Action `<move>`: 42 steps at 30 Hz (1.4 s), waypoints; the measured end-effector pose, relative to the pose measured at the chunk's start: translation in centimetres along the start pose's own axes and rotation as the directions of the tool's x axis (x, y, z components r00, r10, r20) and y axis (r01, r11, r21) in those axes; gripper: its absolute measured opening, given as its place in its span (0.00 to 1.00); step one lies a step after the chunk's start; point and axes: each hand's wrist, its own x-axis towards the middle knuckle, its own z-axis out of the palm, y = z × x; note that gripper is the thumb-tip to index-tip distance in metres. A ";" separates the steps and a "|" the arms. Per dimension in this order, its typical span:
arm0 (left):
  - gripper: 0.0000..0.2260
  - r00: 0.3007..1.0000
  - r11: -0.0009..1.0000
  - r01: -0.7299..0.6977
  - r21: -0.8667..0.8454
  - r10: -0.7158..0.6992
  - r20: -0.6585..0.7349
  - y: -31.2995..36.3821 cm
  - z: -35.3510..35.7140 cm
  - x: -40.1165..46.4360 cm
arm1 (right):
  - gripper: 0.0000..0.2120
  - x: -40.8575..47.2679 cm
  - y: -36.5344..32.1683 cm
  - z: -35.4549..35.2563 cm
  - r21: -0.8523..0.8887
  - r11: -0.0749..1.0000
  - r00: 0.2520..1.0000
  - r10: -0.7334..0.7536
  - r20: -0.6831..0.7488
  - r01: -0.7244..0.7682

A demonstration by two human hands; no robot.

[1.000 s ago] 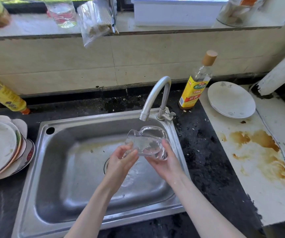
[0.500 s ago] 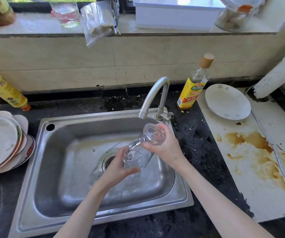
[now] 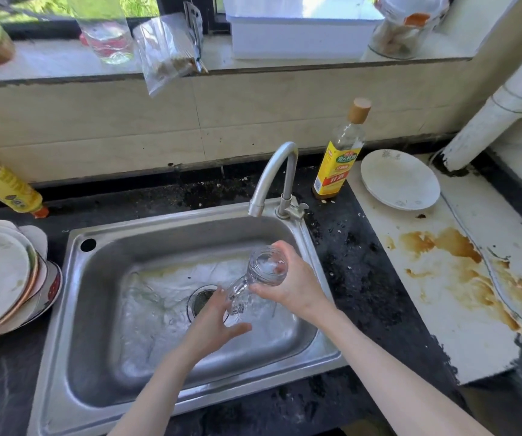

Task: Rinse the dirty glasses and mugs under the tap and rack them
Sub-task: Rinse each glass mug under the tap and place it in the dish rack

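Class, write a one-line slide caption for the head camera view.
Both hands tip a clear glass mug mouth-down over a steel sink, draining water beneath the tap.

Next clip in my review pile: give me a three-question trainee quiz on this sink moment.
1. True or false: the right hand grips the glass mug.
2. Which way does the mug's mouth point? A) down toward the drain B) straight up C) toward the oil bottle
3. Fill in: the left hand is at the mug's ____ end.

Key
1. True.
2. A; the base faces up, the mouth tilts down over the sink.
3. Lower, at the mouth.
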 end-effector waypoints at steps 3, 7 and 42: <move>0.36 0.994 0.905 -0.104 0.413 0.083 0.067 -0.2 -0.6 -0.6 | 0.45 -1.9 1.2 -0.7 0.070 0.996 0.998 0.050 -0.042 -0.047; 0.30 0.981 0.815 -0.186 0.549 0.180 0.066 1.2 -0.2 -1.8 | 0.30 -5.6 2.8 -2.7 0.057 0.997 0.989 0.049 -0.141 -0.042; 0.38 -0.154 -0.102 -0.988 -0.117 0.564 0.811 28.0 47.0 -41.4 | 0.27 -82.4 17.2 -3.6 0.583 0.696 -0.190 0.561 -0.806 -0.419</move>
